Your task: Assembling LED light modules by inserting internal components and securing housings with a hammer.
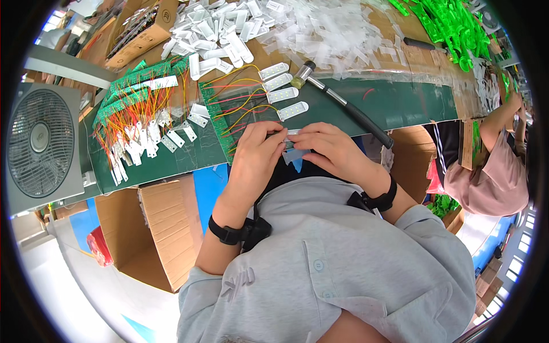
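1. Head view, at the centre: your left hand (255,150) and your right hand (327,147) meet at the near edge of the green tabletop (400,106), fingertips almost touching. Both are closed around one small white lamp piece (291,144), pinched between them just above your chest.

2. Head view, the key relation: the piece sits directly between the two hands, and neither is clearly nearer. Its long axis seems to run left to right, from one set of fingers to the other, though most of it is hidden by them.

3. Head view, just beyond your hands: a row of four white lamp strips (283,94) lies on the tabletop, each joined by red and yellow wires (240,100) to a green circuit board (217,114) on their left. The nearest strip is close to your fingertips.

4. Head view, to your right: a hammer with a black handle (349,108) lies slanted across the tabletop, its head near the strips and its grip pointing toward your right wrist.

5. Head view, to your left: a second bundle of wired boards (134,108) with small white tags, and a grey box fan (37,143) at the tabletop's end.

6. Head view, far side: a heap of white plastic covers (223,28), green plastic parts (449,26), and another person (492,166) at far right. Nothing lies between your hands and the strips.
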Action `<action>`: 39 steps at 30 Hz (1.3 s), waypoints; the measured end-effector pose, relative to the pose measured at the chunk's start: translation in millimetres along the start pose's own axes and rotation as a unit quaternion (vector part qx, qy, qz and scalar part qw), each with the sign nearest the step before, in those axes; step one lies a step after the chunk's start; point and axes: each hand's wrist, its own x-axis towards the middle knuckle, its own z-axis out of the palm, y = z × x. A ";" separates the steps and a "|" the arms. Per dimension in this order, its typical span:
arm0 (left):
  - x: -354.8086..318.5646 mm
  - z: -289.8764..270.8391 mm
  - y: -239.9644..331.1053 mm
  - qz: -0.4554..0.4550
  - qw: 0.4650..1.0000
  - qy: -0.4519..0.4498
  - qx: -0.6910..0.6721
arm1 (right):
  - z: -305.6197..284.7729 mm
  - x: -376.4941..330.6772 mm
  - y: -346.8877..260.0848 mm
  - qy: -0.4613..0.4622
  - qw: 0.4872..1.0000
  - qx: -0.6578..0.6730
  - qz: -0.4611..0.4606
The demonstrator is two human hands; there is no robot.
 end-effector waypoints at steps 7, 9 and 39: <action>0.6 2.7 -6.0 0.024 1.000 0.004 0.003 | -6.1 2.1 -0.3 0.004 0.996 0.071 0.056; 2.1 1.7 -3.3 0.004 1.000 0.007 0.014 | -5.4 4.8 0.7 0.107 0.993 -0.018 0.034; -0.5 5.4 -6.2 0.024 0.999 0.028 0.022 | -23.4 22.4 44.1 0.146 0.911 -0.332 0.196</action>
